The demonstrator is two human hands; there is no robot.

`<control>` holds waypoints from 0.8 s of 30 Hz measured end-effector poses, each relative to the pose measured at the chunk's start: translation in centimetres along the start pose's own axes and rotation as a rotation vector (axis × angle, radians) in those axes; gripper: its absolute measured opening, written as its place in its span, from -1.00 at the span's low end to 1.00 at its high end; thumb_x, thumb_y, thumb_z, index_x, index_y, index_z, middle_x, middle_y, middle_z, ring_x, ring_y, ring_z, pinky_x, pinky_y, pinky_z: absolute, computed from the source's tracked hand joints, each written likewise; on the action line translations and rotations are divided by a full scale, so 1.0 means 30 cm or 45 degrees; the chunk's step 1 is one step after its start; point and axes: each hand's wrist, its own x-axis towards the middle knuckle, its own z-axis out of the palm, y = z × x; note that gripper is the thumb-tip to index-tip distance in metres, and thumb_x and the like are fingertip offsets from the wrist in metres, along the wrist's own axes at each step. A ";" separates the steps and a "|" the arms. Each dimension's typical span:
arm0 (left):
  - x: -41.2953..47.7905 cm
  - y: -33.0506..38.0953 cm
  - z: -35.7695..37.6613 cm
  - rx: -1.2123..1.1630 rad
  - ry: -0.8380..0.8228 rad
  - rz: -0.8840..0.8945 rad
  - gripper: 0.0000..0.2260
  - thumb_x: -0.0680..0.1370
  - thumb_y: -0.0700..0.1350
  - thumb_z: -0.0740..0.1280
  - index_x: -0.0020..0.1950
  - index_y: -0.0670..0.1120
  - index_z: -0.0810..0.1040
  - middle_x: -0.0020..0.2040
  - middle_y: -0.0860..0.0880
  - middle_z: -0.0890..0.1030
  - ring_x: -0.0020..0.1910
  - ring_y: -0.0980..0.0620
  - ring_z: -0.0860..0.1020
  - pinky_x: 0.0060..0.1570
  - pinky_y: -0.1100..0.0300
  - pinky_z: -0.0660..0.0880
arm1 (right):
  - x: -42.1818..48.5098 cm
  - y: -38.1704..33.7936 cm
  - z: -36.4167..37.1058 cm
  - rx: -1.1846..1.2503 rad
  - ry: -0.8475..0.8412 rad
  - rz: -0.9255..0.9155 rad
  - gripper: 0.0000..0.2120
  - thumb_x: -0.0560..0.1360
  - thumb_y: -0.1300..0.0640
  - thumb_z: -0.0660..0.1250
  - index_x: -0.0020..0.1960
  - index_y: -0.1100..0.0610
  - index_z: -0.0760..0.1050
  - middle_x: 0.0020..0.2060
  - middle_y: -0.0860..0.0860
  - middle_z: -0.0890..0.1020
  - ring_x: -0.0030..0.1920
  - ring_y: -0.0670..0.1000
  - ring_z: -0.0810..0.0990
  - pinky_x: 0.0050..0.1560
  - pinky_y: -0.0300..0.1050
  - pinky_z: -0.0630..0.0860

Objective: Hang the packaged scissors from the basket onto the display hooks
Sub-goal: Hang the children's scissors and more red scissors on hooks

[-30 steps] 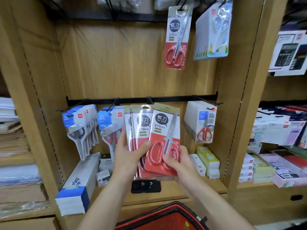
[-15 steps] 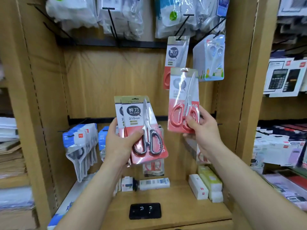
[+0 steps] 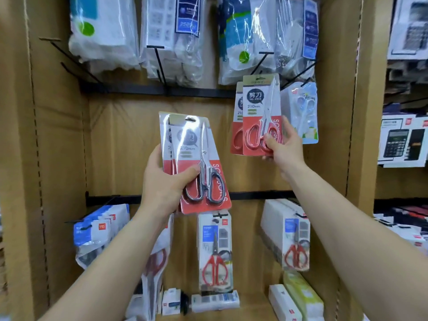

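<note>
The right grip point(image 3: 281, 144) pinches a scissors pack point(image 3: 259, 112) at its lower right corner, with the thumb pressed on the front over the red handles and the other fingers behind the card. This pack stands upright and is lifted to the upper rail point(image 3: 139, 90); its top edge is just under the plastic bags point(image 3: 176, 31) that hang above. I cannot tell if its hole is on a hook. A second red pack point(image 3: 236, 135) is directly behind it, a little to the left, and a pale blue pack point(image 3: 305, 112) hangs just beside it on the right. The left grip point(image 3: 166, 181) is lower and nearer the middle. It holds a stack of packs point(image 3: 196, 163), the thumb curled across the front card and the fingers behind. The front pack of the stack shows silver handles and is tilted, with its top to the left. Under the hands the lower rail point(image 3: 254, 195) carries more scissors packs: blue and white ones point(image 3: 99, 228) on the left and red-handled ones point(image 3: 215, 251) in the middle and on the right. Small boxes point(image 3: 215, 300) lie on the shelf below. Calculators point(image 3: 403, 142) are in the next bay on the right.
</note>
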 end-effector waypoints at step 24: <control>0.029 -0.008 -0.027 -0.009 0.028 0.034 -0.49 0.43 -0.21 0.61 0.12 0.27 0.47 0.05 0.08 0.73 -0.03 0.08 0.74 -0.06 0.10 0.66 | 0.081 0.021 0.050 -0.058 0.141 0.016 -0.68 0.67 0.09 0.33 0.40 -0.07 0.45 0.05 -0.12 0.67 0.05 0.02 0.72 0.03 -0.01 0.66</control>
